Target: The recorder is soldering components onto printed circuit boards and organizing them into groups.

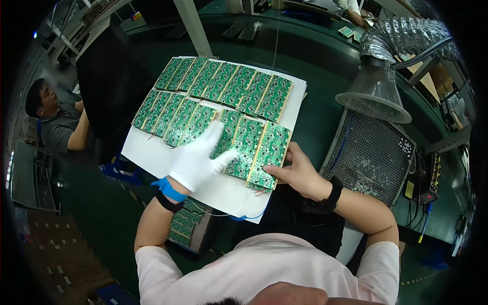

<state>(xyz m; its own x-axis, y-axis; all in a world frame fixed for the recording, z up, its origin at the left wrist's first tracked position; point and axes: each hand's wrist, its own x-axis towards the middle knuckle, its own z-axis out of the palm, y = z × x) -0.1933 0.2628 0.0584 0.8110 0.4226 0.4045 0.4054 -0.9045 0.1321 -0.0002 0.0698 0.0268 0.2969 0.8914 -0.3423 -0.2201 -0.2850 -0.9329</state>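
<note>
Two rows of green circuit boards with tan edge strips lie on a white sheet in front of me. My left hand, in a white glove with a blue wrist strap, is over the near row. Its thumb and fingers are spread, and the fingertips are at the boards near the middle; whether they press on them I cannot tell. My bare right hand grips the rightmost near circuit board by its right edge, thumb on top and fingers at the side. Short red wires show at its lower end.
On the right, a clear fume hood on a silver duct hangs over a mesh-bottomed tray with small bits in it. A tray of boards sits below the sheet. A metal post stands behind. A co-worker is at left.
</note>
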